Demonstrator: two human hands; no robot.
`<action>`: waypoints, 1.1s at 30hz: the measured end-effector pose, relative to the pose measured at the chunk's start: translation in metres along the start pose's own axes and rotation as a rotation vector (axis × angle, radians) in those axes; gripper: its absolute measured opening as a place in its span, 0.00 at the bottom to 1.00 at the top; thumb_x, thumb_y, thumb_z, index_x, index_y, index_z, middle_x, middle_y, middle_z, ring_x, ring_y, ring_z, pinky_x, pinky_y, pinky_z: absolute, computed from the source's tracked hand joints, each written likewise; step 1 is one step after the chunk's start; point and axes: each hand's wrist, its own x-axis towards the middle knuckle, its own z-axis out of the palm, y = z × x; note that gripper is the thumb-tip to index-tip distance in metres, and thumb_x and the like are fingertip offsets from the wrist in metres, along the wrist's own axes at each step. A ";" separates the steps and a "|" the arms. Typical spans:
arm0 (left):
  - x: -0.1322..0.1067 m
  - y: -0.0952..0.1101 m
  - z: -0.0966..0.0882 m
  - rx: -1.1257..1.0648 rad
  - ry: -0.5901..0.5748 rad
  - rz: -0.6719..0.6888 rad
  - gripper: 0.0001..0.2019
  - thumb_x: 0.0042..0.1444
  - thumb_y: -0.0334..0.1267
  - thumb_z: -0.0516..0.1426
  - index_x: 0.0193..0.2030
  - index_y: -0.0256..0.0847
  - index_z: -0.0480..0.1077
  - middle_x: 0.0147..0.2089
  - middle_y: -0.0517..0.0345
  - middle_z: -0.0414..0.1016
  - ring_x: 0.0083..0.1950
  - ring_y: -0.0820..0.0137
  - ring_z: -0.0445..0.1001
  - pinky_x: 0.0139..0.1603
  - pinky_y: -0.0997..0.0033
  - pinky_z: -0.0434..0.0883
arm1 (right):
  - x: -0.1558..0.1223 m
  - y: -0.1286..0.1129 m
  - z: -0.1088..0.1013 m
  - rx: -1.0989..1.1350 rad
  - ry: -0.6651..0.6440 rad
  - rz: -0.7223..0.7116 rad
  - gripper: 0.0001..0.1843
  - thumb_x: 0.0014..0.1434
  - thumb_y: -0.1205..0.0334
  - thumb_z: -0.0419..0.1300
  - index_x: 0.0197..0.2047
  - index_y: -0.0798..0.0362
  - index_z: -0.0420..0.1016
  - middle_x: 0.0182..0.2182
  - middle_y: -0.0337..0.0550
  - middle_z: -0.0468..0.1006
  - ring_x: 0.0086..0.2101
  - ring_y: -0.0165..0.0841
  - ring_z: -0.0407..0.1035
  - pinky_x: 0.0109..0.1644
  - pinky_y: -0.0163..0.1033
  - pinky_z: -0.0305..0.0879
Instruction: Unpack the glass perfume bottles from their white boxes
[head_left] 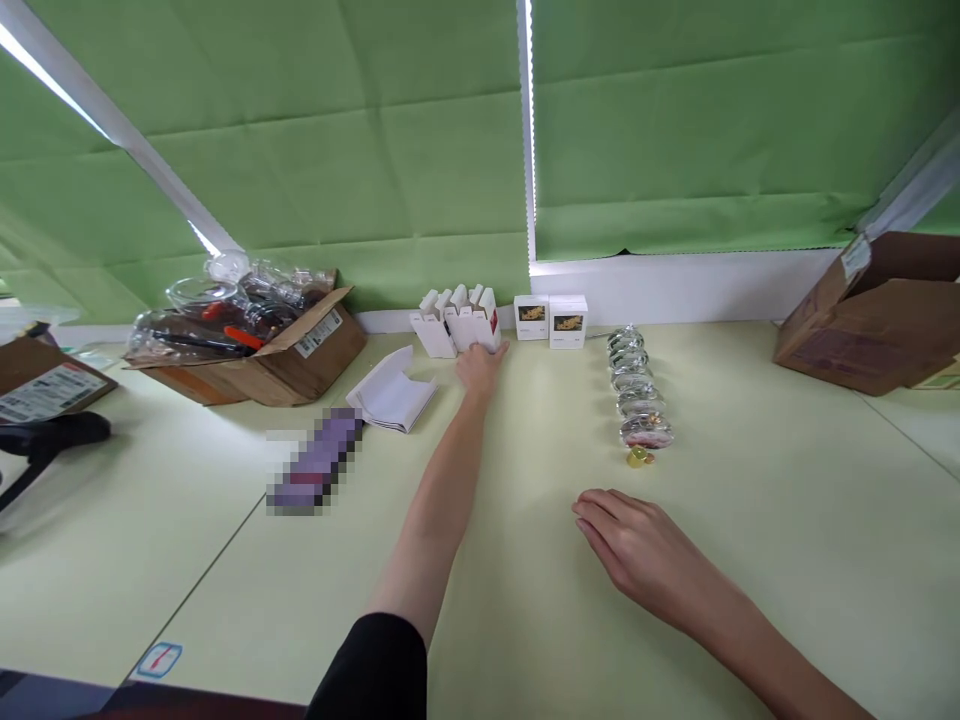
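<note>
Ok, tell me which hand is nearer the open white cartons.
Left hand: touching the base of the open white cartons. Right hand: farther back, out to their right.

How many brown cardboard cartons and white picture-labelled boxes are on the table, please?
Brown cardboard cartons: 3
White picture-labelled boxes: 2
Total: 5
</note>
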 end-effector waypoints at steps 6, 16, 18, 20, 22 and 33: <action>-0.019 -0.013 -0.010 -0.002 0.022 0.159 0.30 0.64 0.65 0.46 0.39 0.37 0.72 0.39 0.38 0.79 0.43 0.52 0.79 0.40 0.62 0.68 | 0.000 0.002 -0.001 0.004 0.009 0.006 0.18 0.71 0.68 0.44 0.38 0.52 0.75 0.37 0.47 0.79 0.35 0.35 0.74 0.37 0.39 0.68; -0.042 0.070 -0.020 -0.126 0.162 0.869 0.26 0.64 0.45 0.54 0.66 0.37 0.58 0.69 0.39 0.61 0.69 0.53 0.61 0.62 0.58 0.66 | 0.005 0.013 -0.004 0.014 -0.075 0.114 0.17 0.70 0.69 0.45 0.38 0.53 0.75 0.38 0.47 0.80 0.36 0.37 0.75 0.36 0.41 0.68; -0.037 0.089 -0.018 -0.077 0.103 0.908 0.35 0.61 0.45 0.59 0.71 0.37 0.51 0.75 0.39 0.49 0.75 0.47 0.50 0.71 0.50 0.57 | 0.006 0.016 -0.007 0.021 -0.088 0.147 0.17 0.70 0.68 0.45 0.39 0.53 0.75 0.38 0.47 0.80 0.37 0.37 0.75 0.37 0.41 0.67; -0.032 0.101 -0.015 -0.065 0.015 0.887 0.39 0.58 0.43 0.61 0.71 0.36 0.50 0.77 0.38 0.44 0.77 0.44 0.43 0.73 0.44 0.50 | 0.007 0.018 -0.009 0.031 -0.091 0.173 0.17 0.71 0.67 0.45 0.39 0.53 0.75 0.38 0.46 0.80 0.38 0.37 0.75 0.38 0.41 0.67; -0.029 0.106 -0.010 -0.095 -0.050 0.855 0.36 0.58 0.39 0.61 0.70 0.34 0.53 0.76 0.34 0.45 0.77 0.44 0.43 0.74 0.44 0.49 | 0.009 0.018 -0.012 0.035 -0.093 0.189 0.17 0.71 0.67 0.45 0.39 0.53 0.75 0.37 0.45 0.80 0.37 0.37 0.75 0.37 0.41 0.66; -0.031 0.091 -0.017 -0.263 -0.111 0.878 0.21 0.61 0.30 0.58 0.61 0.36 0.65 0.61 0.42 0.69 0.64 0.55 0.67 0.62 0.58 0.67 | 0.011 0.022 -0.016 0.040 -0.123 0.217 0.17 0.71 0.67 0.45 0.38 0.53 0.75 0.37 0.45 0.79 0.36 0.36 0.74 0.37 0.40 0.65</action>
